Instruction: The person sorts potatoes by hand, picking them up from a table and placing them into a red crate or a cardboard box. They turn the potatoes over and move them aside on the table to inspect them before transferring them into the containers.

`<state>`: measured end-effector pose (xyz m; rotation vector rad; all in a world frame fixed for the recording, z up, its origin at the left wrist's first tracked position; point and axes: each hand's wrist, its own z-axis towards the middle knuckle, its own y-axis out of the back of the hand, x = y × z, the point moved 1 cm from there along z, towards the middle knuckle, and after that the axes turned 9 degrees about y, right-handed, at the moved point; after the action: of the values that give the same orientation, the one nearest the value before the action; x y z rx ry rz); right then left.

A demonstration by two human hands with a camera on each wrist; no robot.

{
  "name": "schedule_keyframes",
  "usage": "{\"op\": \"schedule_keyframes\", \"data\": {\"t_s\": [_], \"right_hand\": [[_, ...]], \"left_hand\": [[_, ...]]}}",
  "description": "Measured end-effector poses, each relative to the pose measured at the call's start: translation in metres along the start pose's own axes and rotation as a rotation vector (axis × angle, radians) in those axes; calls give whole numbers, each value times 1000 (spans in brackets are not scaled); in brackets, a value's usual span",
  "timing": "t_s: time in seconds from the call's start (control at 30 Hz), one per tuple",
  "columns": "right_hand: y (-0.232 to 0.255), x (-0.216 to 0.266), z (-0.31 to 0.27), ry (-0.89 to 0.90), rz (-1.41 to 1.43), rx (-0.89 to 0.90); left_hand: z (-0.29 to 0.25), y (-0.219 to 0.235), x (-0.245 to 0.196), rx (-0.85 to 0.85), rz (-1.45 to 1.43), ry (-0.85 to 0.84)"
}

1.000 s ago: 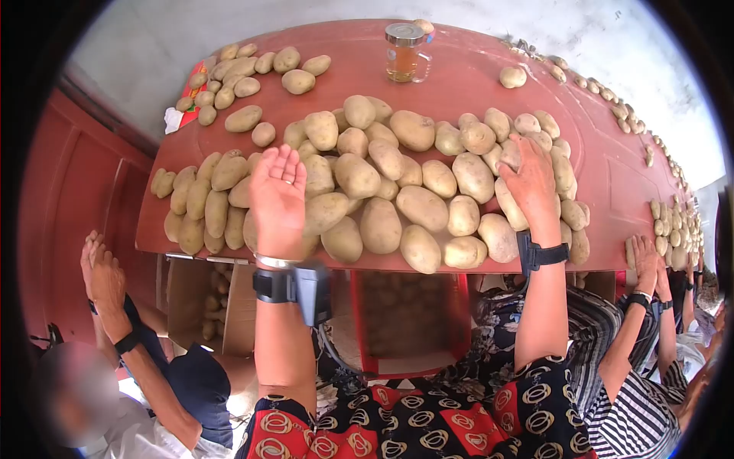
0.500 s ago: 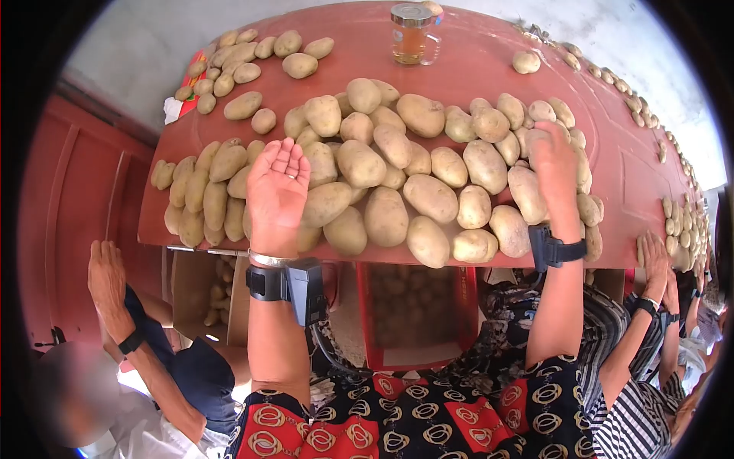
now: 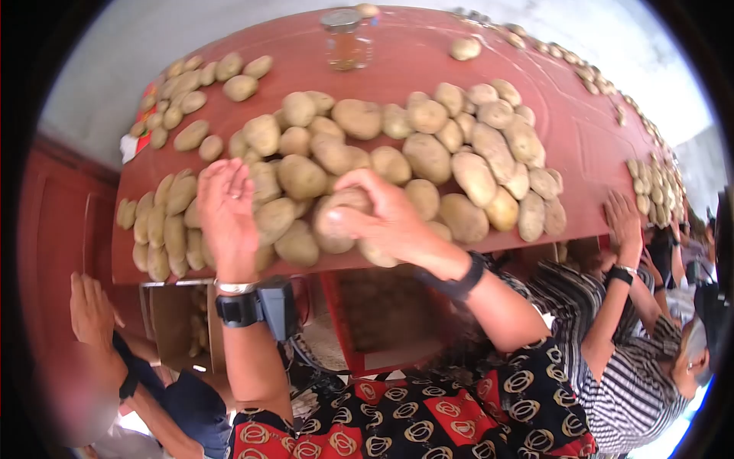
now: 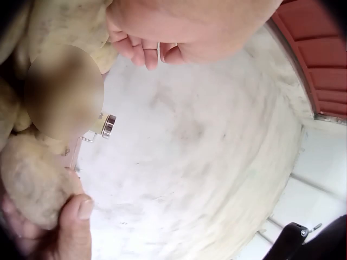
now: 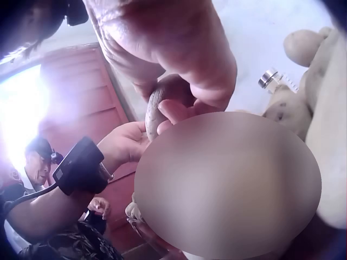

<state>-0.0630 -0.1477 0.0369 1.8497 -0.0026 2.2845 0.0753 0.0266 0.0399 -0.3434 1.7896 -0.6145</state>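
Observation:
My right hand [image 3: 394,222] grips a potato [image 4: 37,181] over the front of the heap, with the thumb on its near side. In the right wrist view that potato [image 5: 155,114] shows between the curled fingers and close to my left hand [image 5: 127,143]. Palm up, my left hand [image 3: 229,218] holds nothing; its fingers are loosely bent over the heap's left part. Many potatoes [image 3: 428,157] of mixed sizes lie in a wide heap across the red table [image 3: 413,46] around both hands.
A lidded glass mug [image 3: 348,50] of amber drink stands at the back. Smaller potatoes [image 3: 180,96] lie back left. Below the table edge are a cardboard box [image 3: 172,325] and a red crate [image 3: 336,306] holding potatoes. Other people's hands [image 3: 625,222] are at both sides.
My right hand has moved from the heap's right end left and nearer, bringing a potato toward my left hand. My left hand stays palm up. The head view has shifted.

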Motion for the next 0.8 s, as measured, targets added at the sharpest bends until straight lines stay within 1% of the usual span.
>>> {"op": "schedule_keyframes", "data": {"t_s": [0.03,0.1,0.13,0.17,0.23,0.27,0.33,0.37,0.43,0.47,0.5,0.57,0.63,0.7,0.77,0.8], "right_hand": [[-4,2,3,-105,195,14],[-9,2,6,53,-50,42],[-13,-6,9,17,15,97],[-17,-12,9,11,12,88],[-20,-11,11,199,-339,46],[-21,-8,10,201,-366,49],[-18,-5,11,200,-400,50],[-17,-5,9,189,-437,53],[-15,-3,7,194,-437,38],[-13,-2,8,207,-439,19],[-11,-3,10,214,-432,19],[2,-3,13,415,-594,-189],[33,2,14,306,-586,-249],[67,2,6,410,-782,-367],[92,7,-3,323,-983,-389],[101,10,-8,251,-1077,-400]], "left_hand": [[-1,-3,0,-23,31,-18],[-4,-7,0,1,77,-29],[-5,-8,1,1,123,-39],[-7,-9,3,7,123,-30],[-10,-13,3,75,320,-82],[-11,-15,3,82,323,-86],[-18,-19,9,195,445,-114],[-20,-20,10,190,445,-114],[-25,-26,14,321,400,82],[-28,-28,16,345,401,114],[-30,-30,17,342,408,107],[-33,-32,19,351,418,105],[-30,-31,20,323,424,99],[-23,-24,17,263,358,30],[-20,-21,8,231,330,22],[-18,-19,8,212,322,0]]}}
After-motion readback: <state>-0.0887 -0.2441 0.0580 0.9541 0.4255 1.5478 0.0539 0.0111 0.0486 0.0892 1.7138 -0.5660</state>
